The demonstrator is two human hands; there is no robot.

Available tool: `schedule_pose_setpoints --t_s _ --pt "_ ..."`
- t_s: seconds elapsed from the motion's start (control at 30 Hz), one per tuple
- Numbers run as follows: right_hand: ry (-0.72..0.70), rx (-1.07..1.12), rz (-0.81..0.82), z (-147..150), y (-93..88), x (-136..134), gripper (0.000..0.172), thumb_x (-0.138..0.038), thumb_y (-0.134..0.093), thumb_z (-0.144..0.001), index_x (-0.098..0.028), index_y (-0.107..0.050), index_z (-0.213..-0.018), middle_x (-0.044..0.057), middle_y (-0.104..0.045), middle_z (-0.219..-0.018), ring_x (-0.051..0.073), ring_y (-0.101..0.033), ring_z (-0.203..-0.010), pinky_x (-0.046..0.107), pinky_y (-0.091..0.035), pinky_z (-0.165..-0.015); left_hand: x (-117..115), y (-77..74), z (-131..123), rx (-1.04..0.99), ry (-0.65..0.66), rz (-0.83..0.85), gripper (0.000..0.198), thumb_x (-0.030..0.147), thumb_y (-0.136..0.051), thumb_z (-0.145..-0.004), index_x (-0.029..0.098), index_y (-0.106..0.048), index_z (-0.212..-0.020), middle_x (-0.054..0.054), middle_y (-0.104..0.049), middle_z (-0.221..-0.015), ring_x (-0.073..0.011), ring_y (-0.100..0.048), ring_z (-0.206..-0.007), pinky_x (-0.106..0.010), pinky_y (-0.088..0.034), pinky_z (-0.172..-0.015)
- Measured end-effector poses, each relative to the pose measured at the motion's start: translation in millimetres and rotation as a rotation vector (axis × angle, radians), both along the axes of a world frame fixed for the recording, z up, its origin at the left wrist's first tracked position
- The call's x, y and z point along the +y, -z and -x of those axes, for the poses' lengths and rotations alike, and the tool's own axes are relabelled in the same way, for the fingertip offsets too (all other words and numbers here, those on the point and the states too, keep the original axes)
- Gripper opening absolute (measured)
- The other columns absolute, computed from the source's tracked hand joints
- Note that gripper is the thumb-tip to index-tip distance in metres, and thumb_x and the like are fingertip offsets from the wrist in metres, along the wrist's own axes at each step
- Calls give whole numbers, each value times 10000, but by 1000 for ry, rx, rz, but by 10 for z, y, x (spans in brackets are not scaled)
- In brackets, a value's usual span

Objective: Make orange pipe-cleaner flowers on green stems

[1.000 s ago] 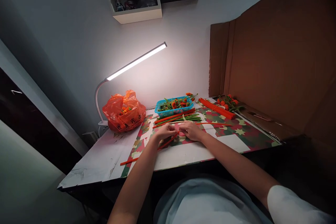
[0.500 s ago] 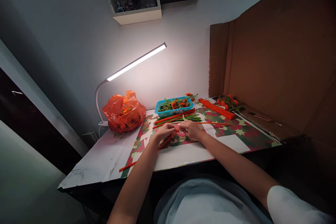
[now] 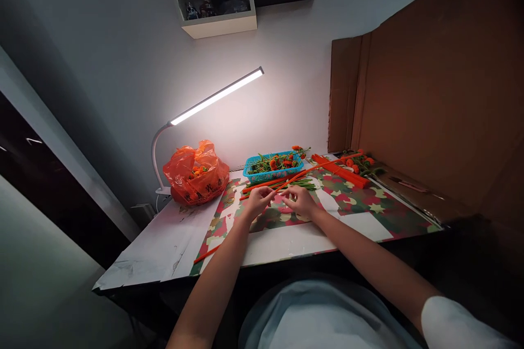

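Observation:
Over the patterned mat (image 3: 360, 200), my left hand (image 3: 260, 199) is closed on orange stems (image 3: 323, 166) that stretch up to the right. My right hand (image 3: 299, 200) is beside it, its bent fingers close to the stems; whether they grip anything is too small to tell. Just behind the hands lie green stems (image 3: 305, 184) and more orange stems. A blue basket (image 3: 254, 176) holding orange flowers and greenery stands behind these. To its right lies a thick orange bundle (image 3: 347, 175), with loose orange flowers (image 3: 366, 162) beside it.
An orange plastic bag (image 3: 196, 180) with flowers inside sits at the back left. Next to it, a lit lamp (image 3: 219, 95) is clamped to the table edge. Brown cardboard (image 3: 426, 98) rises on the right. Shelves (image 3: 223, 24) hang on the wall above.
The orange stems at my hands have swung, and now point up and to the right across the thick bundle. My fingers have shifted slightly, and the view has moved a little.

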State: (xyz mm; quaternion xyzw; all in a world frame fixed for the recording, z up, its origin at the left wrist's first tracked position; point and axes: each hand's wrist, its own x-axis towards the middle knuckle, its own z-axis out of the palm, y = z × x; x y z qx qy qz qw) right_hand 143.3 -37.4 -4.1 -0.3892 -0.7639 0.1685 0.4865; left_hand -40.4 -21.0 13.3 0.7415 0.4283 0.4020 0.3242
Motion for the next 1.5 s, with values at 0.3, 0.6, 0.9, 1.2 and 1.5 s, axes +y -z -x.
schedule_pose_setpoints --t_s 0.3,0.6,0.9,1.2,1.5 --pt "-38 300 361 66 152 145 240 -361 -601 -733 -151 -710 -768 38 -643 -641 162 -553 -608 258 -412 -536 -2 59 -38 94 79 14 405 518 -572 -764 120 -640 -738 -9 -575 -619 -92 -468 -532 -203 -341 -501" --pt "15 322 382 82 148 134 234 -341 -628 -652 -123 -694 -705 7 -587 -572 110 -464 -509 235 -330 -483 -7 62 -47 128 60 -1 387 498 -573 -744 118 -644 -726 6 -554 -600 -93 -445 -538 -209 -314 -506" --pt "-122 453 515 71 42 65 128 -289 -620 -611 -163 -642 -617 -3 -566 -578 109 -452 -540 237 -340 -503 -24 26 -50 -35 200 194 363 486 -617 -718 123 -601 -699 38 -468 -561 -65 -389 -495 -202 -286 -489" --pt "-369 611 621 50 -24 56 160 -310 -663 -556 -160 -607 -557 -29 -515 -535 76 -382 -507 240 -310 -523 -61 -39 -34 -171 304 347 369 488 -621 -728 119 -629 -722 23 -472 -594 -71 -412 -517 -209 -331 -513" --pt "-274 495 551 24 10 70 180 -344 -671 -599 -166 -679 -624 -10 -569 -576 94 -438 -545 232 -319 -514 -64 -30 -25 -148 279 346 374 479 -623 -730 112 -678 -776 31 -471 -543 -69 -403 -475 -215 -283 -493"
